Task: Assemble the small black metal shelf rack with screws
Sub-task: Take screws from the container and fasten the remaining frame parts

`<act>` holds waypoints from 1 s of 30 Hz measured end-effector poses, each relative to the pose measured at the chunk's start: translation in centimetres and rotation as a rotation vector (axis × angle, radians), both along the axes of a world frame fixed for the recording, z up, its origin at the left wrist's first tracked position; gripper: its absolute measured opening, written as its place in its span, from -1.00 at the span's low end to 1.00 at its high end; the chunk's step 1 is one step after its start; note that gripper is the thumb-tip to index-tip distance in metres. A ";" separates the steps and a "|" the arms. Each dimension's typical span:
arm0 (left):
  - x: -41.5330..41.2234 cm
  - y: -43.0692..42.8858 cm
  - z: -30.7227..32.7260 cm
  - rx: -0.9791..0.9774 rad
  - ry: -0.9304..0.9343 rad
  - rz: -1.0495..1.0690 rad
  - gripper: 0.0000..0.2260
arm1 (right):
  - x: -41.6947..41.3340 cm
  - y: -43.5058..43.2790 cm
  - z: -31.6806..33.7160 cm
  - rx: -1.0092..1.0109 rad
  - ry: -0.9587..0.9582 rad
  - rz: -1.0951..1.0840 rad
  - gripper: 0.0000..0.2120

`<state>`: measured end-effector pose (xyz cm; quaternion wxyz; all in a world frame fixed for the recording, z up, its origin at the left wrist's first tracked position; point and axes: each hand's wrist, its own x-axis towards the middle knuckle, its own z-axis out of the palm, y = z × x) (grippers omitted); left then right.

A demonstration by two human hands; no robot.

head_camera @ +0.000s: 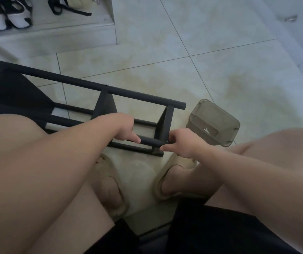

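Observation:
The black metal shelf rack [95, 87] lies on its side on the tiled floor in front of my knees. My left hand [127, 129] grips the near black tube [150, 141], fingers curled round it. At the end of that tube, where it meets the upright end bar [167, 123], my right hand [181, 143] pinches with thumb and fingers. What it pinches is too small to make out. Black fabric panels hang between the rack's bars at the left.
A translucent brown plastic box [214, 121] with a small wrench [206, 129] inside sits on the floor just right of the rack. My feet in beige slippers [167, 180] are below the hands. Shoes stand on a low step [55, 32] at the top left.

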<state>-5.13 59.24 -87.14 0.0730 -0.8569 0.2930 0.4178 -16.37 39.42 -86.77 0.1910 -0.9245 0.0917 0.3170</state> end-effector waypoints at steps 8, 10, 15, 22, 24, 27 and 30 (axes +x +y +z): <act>-0.7 0.3 -0.2 -0.040 -0.002 0.103 -0.53 | -0.4 -0.4 -0.6 -0.296 -0.318 0.211 0.26; -0.8 0.3 -0.3 -0.046 -0.024 0.125 -0.55 | 0.7 -0.9 -0.7 -0.332 -0.290 0.299 0.35; -0.2 0.0 -0.9 -0.049 -0.036 0.210 -0.58 | 2.9 -1.8 -1.3 -0.354 -0.215 0.491 0.43; 0.6 -0.8 -2.4 -0.092 0.057 0.301 -0.74 | 3.1 -2.0 -2.0 -0.327 -0.235 0.525 0.39; 1.0 -1.4 -2.9 -0.173 0.184 0.422 -0.82 | 3.2 -2.0 -2.0 -0.323 -0.227 0.525 0.39; 1.1 -2.6 -3.7 -0.321 0.348 0.693 -0.79 | 3.3 -2.2 -2.0 -0.318 -0.227 0.519 0.40; 0.9 -3.3 -4.5 -0.382 0.428 0.750 -0.66 | 3.3 -2.3 -2.0 -0.314 -0.234 0.516 0.40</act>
